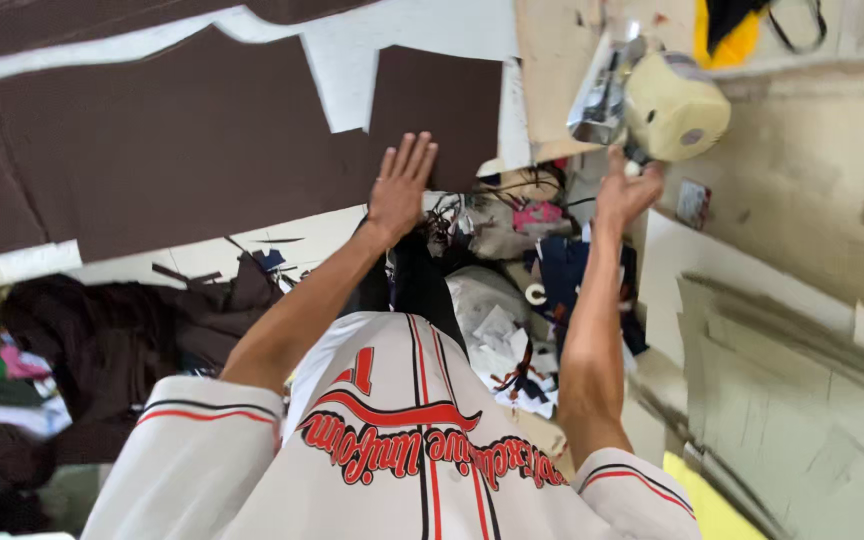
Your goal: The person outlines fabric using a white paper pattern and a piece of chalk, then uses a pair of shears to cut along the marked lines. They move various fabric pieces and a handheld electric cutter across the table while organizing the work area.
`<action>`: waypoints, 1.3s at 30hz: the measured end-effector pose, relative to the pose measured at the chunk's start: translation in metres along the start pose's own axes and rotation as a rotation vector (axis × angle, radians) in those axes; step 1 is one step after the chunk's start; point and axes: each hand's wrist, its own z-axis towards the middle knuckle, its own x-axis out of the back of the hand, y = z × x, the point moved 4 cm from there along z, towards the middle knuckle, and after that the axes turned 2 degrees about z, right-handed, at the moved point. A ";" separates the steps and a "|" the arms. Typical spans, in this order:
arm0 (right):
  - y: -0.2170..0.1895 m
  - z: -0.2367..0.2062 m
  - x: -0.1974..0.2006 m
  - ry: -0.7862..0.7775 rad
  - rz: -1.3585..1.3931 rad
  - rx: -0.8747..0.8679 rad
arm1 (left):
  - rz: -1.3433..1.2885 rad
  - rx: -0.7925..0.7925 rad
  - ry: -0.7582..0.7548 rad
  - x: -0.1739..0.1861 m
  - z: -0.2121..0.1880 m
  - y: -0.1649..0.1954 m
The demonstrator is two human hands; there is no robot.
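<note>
Two hands at a fabric-cutting table

The left hand [399, 185] lies flat, fingers spread, on brown fabric [182, 140]; the right hand's [624, 193] grip closes around the cream cutting machine's [667, 105] handle, just beyond it.

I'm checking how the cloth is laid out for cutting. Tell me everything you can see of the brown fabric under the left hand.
The brown fabric is a dark, matte, flat-lying layer spread over a white sheet on the table. Its edges are cut into straight, stepped outlines, with a rectangular tab beside a notch where white shows. The left hand presses flat on it, fingers spread, near its lower edge. Loose scraps lie below it.
</note>
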 end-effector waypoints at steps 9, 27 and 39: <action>-0.032 0.053 -0.059 -0.144 0.111 0.431 | -0.629 0.507 0.100 0.030 0.064 0.037; -0.045 0.073 -0.084 -0.190 0.066 -0.016 | -0.493 0.237 0.333 0.074 0.012 -0.029; -0.055 -0.003 -0.029 0.195 -0.117 0.625 | -0.662 0.767 0.817 0.035 -0.224 -0.242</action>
